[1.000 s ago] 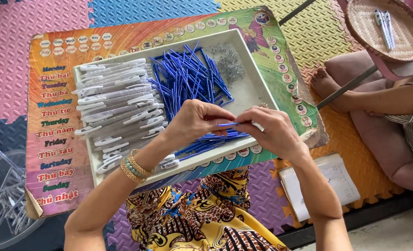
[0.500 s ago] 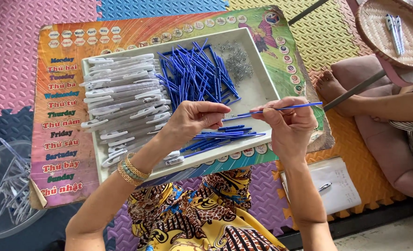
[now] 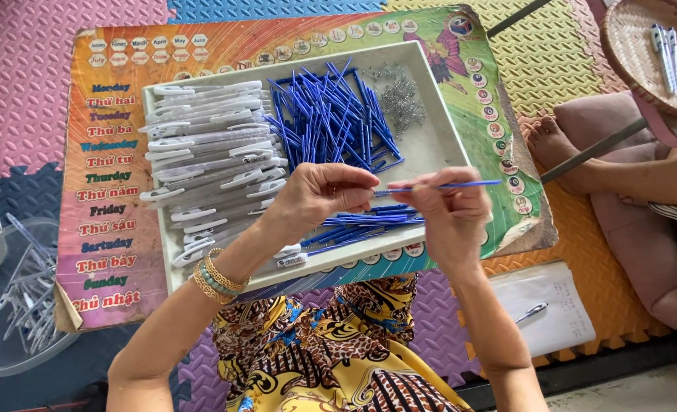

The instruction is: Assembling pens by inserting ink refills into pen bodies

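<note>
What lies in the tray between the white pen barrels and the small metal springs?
In the head view, a heap of thin blue plastic refills fills the white tray between them.

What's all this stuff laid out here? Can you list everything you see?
blue refill: one, blue, held level between both hands above the tray
tray: one, white, on the board
blue refills: many, blue, piled mid-tray and at its near edge
pen barrels: many, white, tray's left part
springs: small heap, silver, tray's far right corner
board: one, colourful printed, under the tray
foam mats: several, pink, blue, yellow, orange, purple, on the floor
woven basket: one, tan, upper right, holding white pens
notepad: one, white, lower right, with a pen
another person's foot: one, right side
left hand: pinching the refill's tip
right hand: gripping the refill
</note>
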